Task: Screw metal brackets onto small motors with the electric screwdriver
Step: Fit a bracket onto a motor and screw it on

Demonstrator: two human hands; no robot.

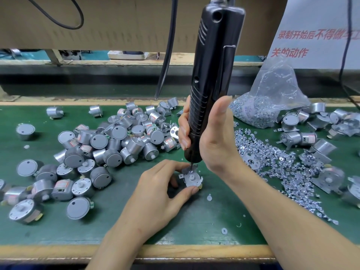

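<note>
Worktop seen from above. The held motor [191, 176] stands on the green mat [194, 221], near its front middle, with a flat metal bracket [194, 182] lying on top; its body is mostly hidden under the bracket and fingers.

The left hand [161, 188] reaches in from the left of the held motor and pinches it between curled forefinger and thumb, one on the far side and one on the near side.

The right hand [212, 137], directly above and just right of the held motor, is wrapped round the lower ribbed grip of the black electric screwdriver [212, 75], thumb pointing up along the barrel. The tool stands nearly upright, and its bit [191, 166] meets the far edge of the bracket.

- Left of the held motor: a heap of loose motors [116, 137] without brackets.
- Right of it: scattered screws [282, 172], and beyond them motors already fitted with brackets [327, 180].
- Behind and to the right: a clear bag of screws [272, 102] and a white sign with red characters [311, 41].
- Just in front: a stray washer [224, 230].
</note>
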